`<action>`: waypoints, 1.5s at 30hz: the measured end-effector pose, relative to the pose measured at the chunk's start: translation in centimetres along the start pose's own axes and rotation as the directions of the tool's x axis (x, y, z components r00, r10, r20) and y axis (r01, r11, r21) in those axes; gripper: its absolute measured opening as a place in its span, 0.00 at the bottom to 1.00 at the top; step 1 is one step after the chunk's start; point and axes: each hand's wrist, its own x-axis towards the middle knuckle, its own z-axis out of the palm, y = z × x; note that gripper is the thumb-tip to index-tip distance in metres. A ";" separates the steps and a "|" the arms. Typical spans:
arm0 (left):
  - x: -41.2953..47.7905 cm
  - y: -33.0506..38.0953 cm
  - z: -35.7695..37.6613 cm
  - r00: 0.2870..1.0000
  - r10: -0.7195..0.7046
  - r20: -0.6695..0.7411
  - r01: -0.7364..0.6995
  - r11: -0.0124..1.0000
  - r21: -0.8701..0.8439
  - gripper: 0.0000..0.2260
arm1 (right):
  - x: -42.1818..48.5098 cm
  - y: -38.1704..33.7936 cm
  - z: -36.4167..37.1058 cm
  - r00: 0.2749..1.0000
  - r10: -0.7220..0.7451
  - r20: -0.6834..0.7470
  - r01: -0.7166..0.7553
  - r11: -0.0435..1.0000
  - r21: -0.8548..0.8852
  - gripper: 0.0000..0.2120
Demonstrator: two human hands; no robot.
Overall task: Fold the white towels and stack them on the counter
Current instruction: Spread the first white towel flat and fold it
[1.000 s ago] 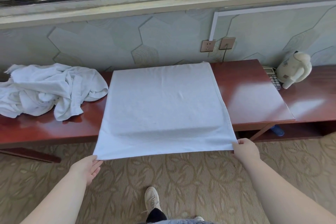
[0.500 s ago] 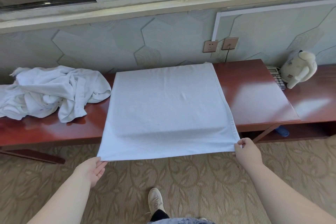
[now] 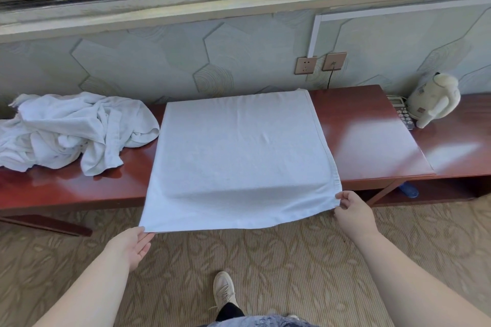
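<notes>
A white towel (image 3: pixel 239 151) lies spread flat across the red-brown counter (image 3: pixel 366 141), its near edge hanging past the counter's front. My left hand (image 3: pixel 131 245) pinches the towel's near left corner. The near right corner is pinched by my right hand (image 3: pixel 350 210), which holds it slightly higher than the left one. A heap of crumpled white towels (image 3: pixel 66 130) sits on the counter to the left, just touching the spread towel's left edge.
A white kettle (image 3: pixel 433 99) and a desk phone (image 3: pixel 401 111) stand at the counter's right end. Two wall sockets (image 3: pixel 320 62) with a cord are behind the counter. My shoe (image 3: pixel 224 289) rests on the patterned carpet below.
My right hand has lifted the near right corner of the towel a little and moved it toward the counter. The left hand keeps its corner roughly where it was.
</notes>
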 end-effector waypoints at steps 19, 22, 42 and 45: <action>0.1 -0.2 -0.9 0.995 0.060 -0.075 -0.067 0.993 -0.100 0.17 | 1.8 0.5 0.0 0.987 -0.051 -0.155 0.033 0.993 -0.117 0.08; 0.0 0.1 -0.9 0.994 0.061 -0.092 -0.072 0.990 -0.125 0.17 | 2.3 1.0 -0.4 0.983 -0.045 -0.177 0.027 0.994 -0.107 0.09; 2.1 0.6 -1.2 0.999 -0.030 -0.010 0.030 1.000 -0.004 0.17 | 3.6 -0.4 -1.1 0.996 -0.072 -0.047 0.072 0.997 0.000 0.05; 1.8 0.1 -0.6 0.999 -0.023 -0.047 0.030 0.986 0.163 0.14 | 3.6 -1.0 -0.8 0.995 -0.090 -0.031 0.091 0.995 0.030 0.04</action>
